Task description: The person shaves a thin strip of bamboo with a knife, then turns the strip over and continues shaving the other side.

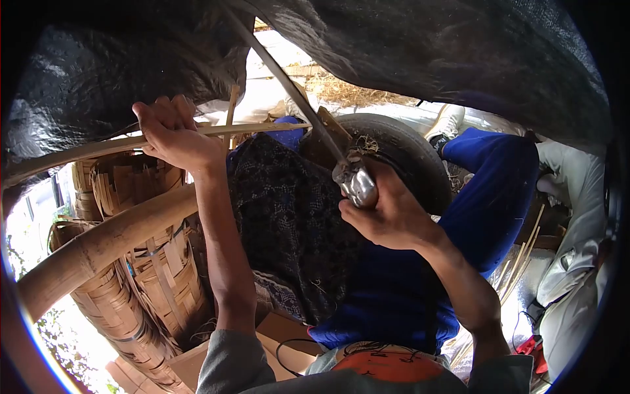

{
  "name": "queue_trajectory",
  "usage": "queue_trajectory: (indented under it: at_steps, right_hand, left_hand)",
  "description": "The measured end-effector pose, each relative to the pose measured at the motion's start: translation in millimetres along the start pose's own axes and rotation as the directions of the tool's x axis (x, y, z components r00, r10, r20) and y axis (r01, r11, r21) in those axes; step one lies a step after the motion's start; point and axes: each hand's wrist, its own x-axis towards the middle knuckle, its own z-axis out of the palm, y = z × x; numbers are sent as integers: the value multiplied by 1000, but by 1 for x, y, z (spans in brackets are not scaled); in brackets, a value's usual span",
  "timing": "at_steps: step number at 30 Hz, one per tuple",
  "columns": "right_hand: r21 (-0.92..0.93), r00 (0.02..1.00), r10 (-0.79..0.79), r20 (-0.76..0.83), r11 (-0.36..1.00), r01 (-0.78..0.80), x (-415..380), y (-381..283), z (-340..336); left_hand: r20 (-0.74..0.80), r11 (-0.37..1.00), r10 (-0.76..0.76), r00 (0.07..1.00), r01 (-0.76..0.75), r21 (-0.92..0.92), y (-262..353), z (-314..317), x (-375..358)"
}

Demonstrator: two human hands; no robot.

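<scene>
My left hand (172,133) is closed around a long split bamboo strip (256,128), which runs from the far left to near the knife blade. In my right hand (397,213) is the silvery handle of a long knife (298,98); its narrow blade slants up and left under the black sheeting. The strip's right end lies right by the blade in this view. A dark patterned cloth (289,210) covers part of my lap, over blue trousers. Beyond my right hand lies a tyre (420,151), with thin shavings on it.
Black plastic sheeting (446,52) hangs low overhead. A thick bamboo pole (108,253) crosses the left side in front of woven bamboo baskets (154,282). At the right edge sits a person in pale trousers (571,262), with thin bamboo sticks (522,259) nearby.
</scene>
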Motion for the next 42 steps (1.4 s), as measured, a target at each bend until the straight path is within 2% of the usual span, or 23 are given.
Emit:
queue_trajectory:
  at_steps: [1, 2, 4, 5, 7, 8, 10, 12, 13, 15, 16, 18, 19, 21, 22, 25, 31, 34, 36, 38, 40, 41, 42]
  right_hand:
    - [81, 996, 70, 61, 994, -75, 4, -10, -2]
    - [79, 996, 67, 62, 994, -72, 5, -6, 4]
    - [153, 956, 238, 172, 952, -265, 2, 19, 23]
    - [247, 807, 480, 343, 783, -571, -1, 35, 32]
    - [271, 778, 530, 339, 737, -620, -1, 48, 35]
    - [300, 737, 583, 342, 675, -674, 0, 53, 34]
    - [223, 840, 425, 338, 831, -510, 15, 19, 9]
    - [210, 906, 314, 284, 902, -378, 22, -12, -2]
    - [206, 907, 312, 284, 903, -376, 23, -18, -2]
    - [241, 966, 207, 155, 940, -240, 24, -25, 0]
    - [242, 966, 205, 155, 940, -239, 20, -16, 7]
    - [389, 917, 349, 192, 831, -398, 4, 21, 31]
    - [394, 921, 346, 182, 832, -390, -3, 37, 36]
    - [306, 761, 567, 316, 698, -647, -4, 49, 35]
    - [314, 767, 566, 303, 700, -641, 1, 46, 27]
    - [309, 888, 400, 227, 835, -455, 5, 22, 5]
    - [350, 927, 298, 229, 863, -364, 11, 0, -11]
    - [381, 914, 345, 211, 833, -402, -1, 25, -8]
    - [335, 901, 387, 198, 837, -433, -7, 37, -3]
    - [291, 880, 436, 187, 831, -474, -12, 39, -2]
    - [170, 855, 476, 207, 843, -511, -9, 28, -4]
    - [176, 853, 478, 211, 840, -514, -6, 29, -3]
    - [99, 956, 267, 120, 955, -279, -3, 31, -2]
  left_hand:
    - [4, 1000, -5, 1000, 5, -20, -1, -2, 0]
    - [2, 1000, -2, 1000, 2, -21, -2, -3, 0]
    - [-27, 999, -15, 1000, 14, -41, -1, -3, -1]
    - [-28, 999, -11, 1000, 10, -44, -1, -4, -2]
    - [-34, 1000, -15, 999, 16, 22, -1, -1, -2]
    - [-36, 993, -63, 997, 59, -100, 0, -1, -1]
    - [-35, 997, -64, 997, 62, -56, -4, -11, 4]
    - [-9, 997, -72, 997, 71, -37, -1, -5, 4]
    - [6, 996, -84, 996, 85, -15, 0, -3, 2]
    - [28, 994, -87, 996, 89, -62, -1, 1, 1]
    - [54, 989, -93, 994, 98, -108, -1, 2, 0]
    - [66, 987, -85, 994, 93, -134, 0, 9, -2]
    - [76, 982, -76, 994, 87, -167, 0, 13, -3]
    - [105, 975, -43, 994, 64, -213, -1, 15, -3]
    - [119, 969, -27, 993, 55, -241, -3, 13, -2]
    - [131, 975, -104, 986, 127, -181, -1, 9, -2]
    - [198, 974, -65, 978, 106, -200, -9, 19, -3]
    - [221, 980, -138, 965, 165, -109, -24, 19, -14]
    - [277, 907, -255, 926, 329, -264, -25, 15, -23]
    - [232, 905, -276, 933, 333, -265, -31, 14, -24]
    - [168, 954, -194, 967, 225, -195, -32, 13, -23]
    - [171, 955, -197, 965, 228, -188, -32, 12, -23]
    - [168, 961, -174, 970, 205, -186, -32, 12, -23]
